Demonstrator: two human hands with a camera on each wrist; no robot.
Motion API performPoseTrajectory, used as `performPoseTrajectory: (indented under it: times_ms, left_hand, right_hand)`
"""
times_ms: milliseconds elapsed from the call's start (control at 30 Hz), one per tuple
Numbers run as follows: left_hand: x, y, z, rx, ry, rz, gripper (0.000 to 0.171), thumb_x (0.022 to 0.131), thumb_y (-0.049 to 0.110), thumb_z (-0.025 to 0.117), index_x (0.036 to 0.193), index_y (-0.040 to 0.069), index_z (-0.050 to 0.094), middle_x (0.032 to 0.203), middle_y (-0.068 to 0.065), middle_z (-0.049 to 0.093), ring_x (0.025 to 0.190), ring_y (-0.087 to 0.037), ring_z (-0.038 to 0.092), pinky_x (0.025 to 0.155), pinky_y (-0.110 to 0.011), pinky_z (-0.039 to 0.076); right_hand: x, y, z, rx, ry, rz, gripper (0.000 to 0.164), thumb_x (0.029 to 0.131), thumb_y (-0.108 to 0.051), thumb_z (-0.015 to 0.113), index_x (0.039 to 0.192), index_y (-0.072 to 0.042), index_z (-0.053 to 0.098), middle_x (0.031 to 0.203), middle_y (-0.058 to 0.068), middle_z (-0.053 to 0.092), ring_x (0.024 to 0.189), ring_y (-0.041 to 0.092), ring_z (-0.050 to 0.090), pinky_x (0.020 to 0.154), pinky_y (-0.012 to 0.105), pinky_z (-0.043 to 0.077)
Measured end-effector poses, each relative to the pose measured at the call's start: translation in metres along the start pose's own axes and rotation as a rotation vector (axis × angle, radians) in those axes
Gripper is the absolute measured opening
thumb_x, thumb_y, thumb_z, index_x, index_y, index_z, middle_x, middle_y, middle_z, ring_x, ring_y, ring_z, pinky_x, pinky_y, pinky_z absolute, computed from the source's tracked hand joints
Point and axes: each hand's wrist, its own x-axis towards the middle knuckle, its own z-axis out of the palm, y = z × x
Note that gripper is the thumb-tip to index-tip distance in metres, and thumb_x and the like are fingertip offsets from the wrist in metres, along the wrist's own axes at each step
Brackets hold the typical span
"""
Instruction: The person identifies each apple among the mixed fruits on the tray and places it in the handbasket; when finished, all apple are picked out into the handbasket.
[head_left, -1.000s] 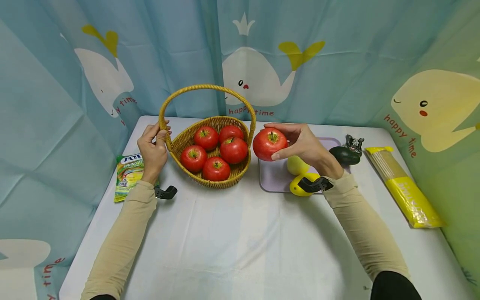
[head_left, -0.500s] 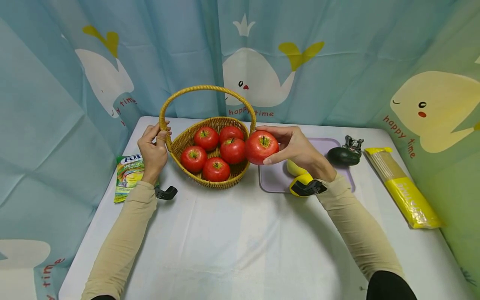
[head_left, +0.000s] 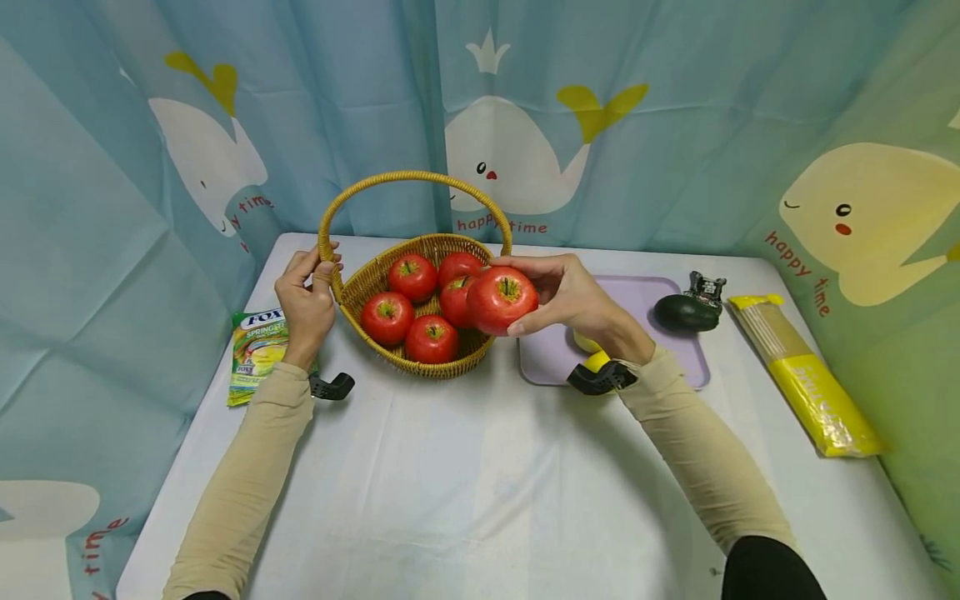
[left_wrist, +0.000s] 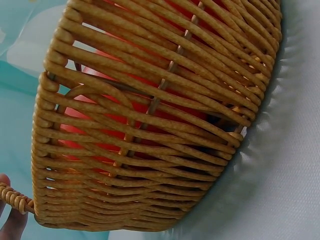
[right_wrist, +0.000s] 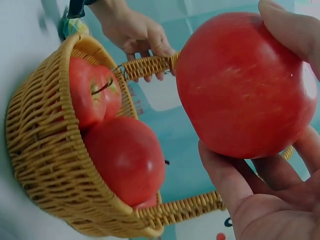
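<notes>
My left hand (head_left: 306,296) grips the left side of the handle (head_left: 415,176) of a wicker basket (head_left: 442,367), near its rim. Several red apples (head_left: 386,317) lie inside the basket. Between the thumb and fingers of my right hand (head_left: 577,302) is another red apple (head_left: 502,301), stem up, above the basket's right rim. It overlaps an apple inside in the head view. The right wrist view shows the held apple (right_wrist: 245,85) in the air beside the handle. In the left wrist view the basket's woven wall (left_wrist: 150,125) fills most of the frame, red showing through the gaps.
A lilac tray (head_left: 540,367) stands right of the basket, with yellow fruit (head_left: 597,361) partly hidden by my right wrist. A dark green avocado-like fruit (head_left: 686,312) and a black packet (head_left: 707,287) are at its right. Yellow noodle pack (head_left: 813,379) lies far right, a FOX'S bag (head_left: 258,354) at left.
My right hand has carried the apple leftward from over the tray's edge to over the basket's right rim. My left hand stays on the handle, and the basket has not moved.
</notes>
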Motion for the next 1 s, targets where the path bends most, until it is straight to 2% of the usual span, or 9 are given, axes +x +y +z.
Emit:
performPoseTrajectory:
  times_ms: [67, 100, 267, 400, 567, 733, 867, 1000]
  left_hand:
    - [0.0, -0.001, 0.001, -0.004, 0.003, -0.002, 0.023, 0.104, 0.003, 0.063, 0.12, -0.006, 0.077, 0.101, -0.022, 0.07, 0.093, -0.009, 0.069, 0.084, -0.016, 0.058]
    - [0.0, -0.001, 0.001, -0.006, 0.008, -0.005, 0.023, 0.104, 0.001, 0.063, 0.12, -0.007, 0.077, 0.102, -0.028, 0.068, 0.093, -0.007, 0.069, 0.083, -0.016, 0.058]
    - [0.001, 0.0, 0.002, -0.02, 0.006, 0.008, 0.022, 0.102, -0.002, 0.064, 0.119, -0.01, 0.076, 0.101, -0.032, 0.067, 0.091, -0.009, 0.069, 0.08, -0.015, 0.057]
    - [0.001, 0.0, 0.001, -0.023, 0.002, 0.007, 0.022, 0.102, -0.002, 0.064, 0.119, -0.009, 0.076, 0.099, -0.031, 0.068, 0.091, -0.013, 0.07, 0.081, -0.015, 0.057]
    - [0.001, -0.002, 0.0, -0.002, -0.008, 0.006, 0.023, 0.104, 0.003, 0.063, 0.12, -0.007, 0.076, 0.101, -0.03, 0.068, 0.092, -0.008, 0.07, 0.081, -0.016, 0.057]
    - [0.001, -0.002, -0.001, -0.002, -0.009, 0.019, 0.024, 0.105, 0.006, 0.064, 0.12, -0.006, 0.077, 0.1, -0.023, 0.07, 0.093, -0.007, 0.07, 0.082, -0.017, 0.058]
    - [0.0, -0.001, -0.001, -0.003, -0.011, 0.018, 0.024, 0.105, 0.007, 0.064, 0.121, -0.006, 0.077, 0.1, -0.014, 0.071, 0.093, -0.01, 0.071, 0.083, -0.017, 0.059]
    - [0.0, -0.002, -0.001, -0.008, -0.012, 0.02, 0.025, 0.105, 0.007, 0.063, 0.121, -0.007, 0.076, 0.101, -0.019, 0.071, 0.093, -0.013, 0.072, 0.083, -0.018, 0.06]
  right_hand:
    - [0.002, 0.0, 0.003, 0.006, -0.006, 0.002, 0.085, 0.071, 0.009, 0.092, 0.149, -0.001, 0.059, 0.14, 0.007, 0.07, 0.122, 0.027, 0.068, 0.1, 0.036, 0.062]
    - [0.003, 0.0, 0.004, 0.007, -0.009, 0.006, 0.085, 0.072, 0.009, 0.092, 0.15, -0.001, 0.059, 0.141, 0.008, 0.069, 0.123, 0.027, 0.068, 0.1, 0.037, 0.062]
    - [0.008, 0.001, 0.01, 0.016, -0.028, 0.02, 0.085, 0.072, 0.007, 0.093, 0.149, -0.007, 0.062, 0.143, 0.01, 0.067, 0.124, 0.03, 0.067, 0.102, 0.039, 0.061]
    - [0.012, 0.002, 0.014, -0.006, -0.028, 0.016, 0.084, 0.071, 0.005, 0.094, 0.149, -0.008, 0.063, 0.143, 0.01, 0.067, 0.124, 0.03, 0.066, 0.101, 0.039, 0.062]
    - [0.019, 0.004, 0.02, -0.012, -0.022, 0.004, 0.081, 0.073, 0.003, 0.094, 0.147, -0.014, 0.066, 0.144, 0.009, 0.065, 0.126, 0.031, 0.065, 0.1, 0.04, 0.062]
    - [0.028, 0.008, 0.027, -0.006, -0.026, -0.03, 0.082, 0.073, 0.005, 0.092, 0.148, -0.01, 0.064, 0.144, 0.01, 0.066, 0.128, 0.03, 0.063, 0.102, 0.04, 0.061]
    - [0.035, 0.01, 0.032, 0.009, -0.027, -0.035, 0.083, 0.072, 0.007, 0.091, 0.148, -0.008, 0.063, 0.142, 0.011, 0.068, 0.127, 0.029, 0.064, 0.103, 0.04, 0.061]
    - [0.04, 0.012, 0.036, 0.007, -0.018, -0.02, 0.083, 0.072, 0.007, 0.092, 0.149, -0.008, 0.063, 0.141, 0.01, 0.069, 0.126, 0.028, 0.065, 0.103, 0.039, 0.061]
